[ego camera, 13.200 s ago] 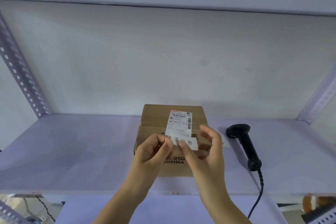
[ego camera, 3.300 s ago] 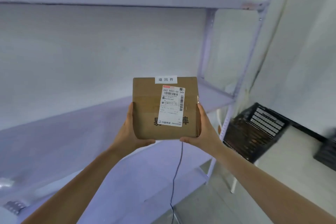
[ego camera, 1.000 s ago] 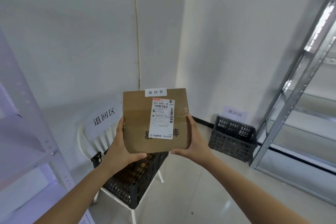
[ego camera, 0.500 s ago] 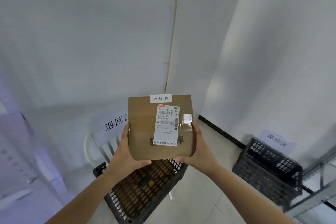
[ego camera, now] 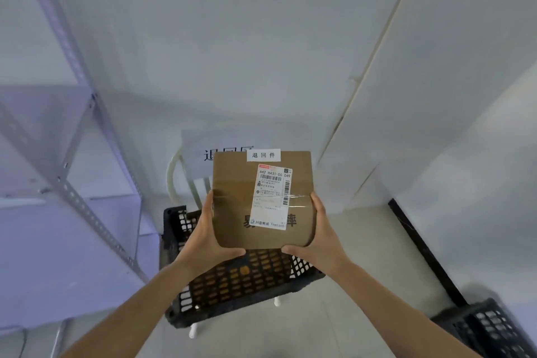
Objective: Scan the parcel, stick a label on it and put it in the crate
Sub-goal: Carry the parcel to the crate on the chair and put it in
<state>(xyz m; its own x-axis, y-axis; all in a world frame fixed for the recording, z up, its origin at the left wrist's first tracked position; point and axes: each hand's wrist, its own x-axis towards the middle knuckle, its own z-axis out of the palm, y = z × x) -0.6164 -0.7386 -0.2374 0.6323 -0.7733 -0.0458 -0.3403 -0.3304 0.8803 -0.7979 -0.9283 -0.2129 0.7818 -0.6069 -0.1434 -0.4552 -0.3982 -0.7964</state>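
A brown cardboard parcel (ego camera: 235, 206) is held in the air between both hands. It carries a white shipping label (ego camera: 273, 197) and a small white printed label (ego camera: 263, 155) at its top edge. My left hand (ego camera: 205, 237) grips its left side and lower corner, my right hand (ego camera: 318, 234) its right side. Right below the parcel a black lattice crate (ego camera: 232, 288) rests on a white chair (ego camera: 174, 177). The parcel hides the crate's far part.
A metal shelf rack (ego camera: 72, 183) stands at the left, close to the crate. A white sign (ego camera: 203, 151) with black characters hangs on the chair back. A second black crate (ego camera: 491, 328) sits on the floor at the lower right. White walls meet in a corner behind.
The view has swung left and down, and the crate on the chair is now centred under the parcel. Both hands hold the parcel as before.
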